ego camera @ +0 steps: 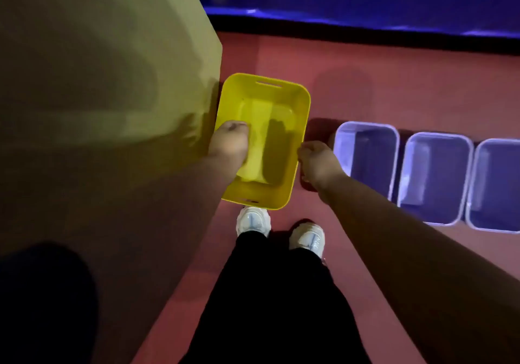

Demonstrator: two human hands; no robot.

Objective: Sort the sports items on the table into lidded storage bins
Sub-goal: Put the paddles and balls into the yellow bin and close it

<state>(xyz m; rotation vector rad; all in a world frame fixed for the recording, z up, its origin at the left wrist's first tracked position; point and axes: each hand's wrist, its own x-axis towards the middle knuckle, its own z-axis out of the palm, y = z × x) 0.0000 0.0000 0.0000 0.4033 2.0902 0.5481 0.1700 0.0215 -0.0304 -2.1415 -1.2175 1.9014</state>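
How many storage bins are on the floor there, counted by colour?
yellow bin: 1
pale lilac bins: 3
Total: 4 bins, all without lids on them.

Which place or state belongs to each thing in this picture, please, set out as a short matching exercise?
Things:
1. yellow bin
2. pale bins
3. table
4. shoes

Places or states:
a. in a row on the floor, at the right
b. on the floor, just below the yellow bin in the view
c. gripped by the left hand and the right hand
d. fills the left of the view

Pairs: 1-c, 2-a, 3-d, 4-b
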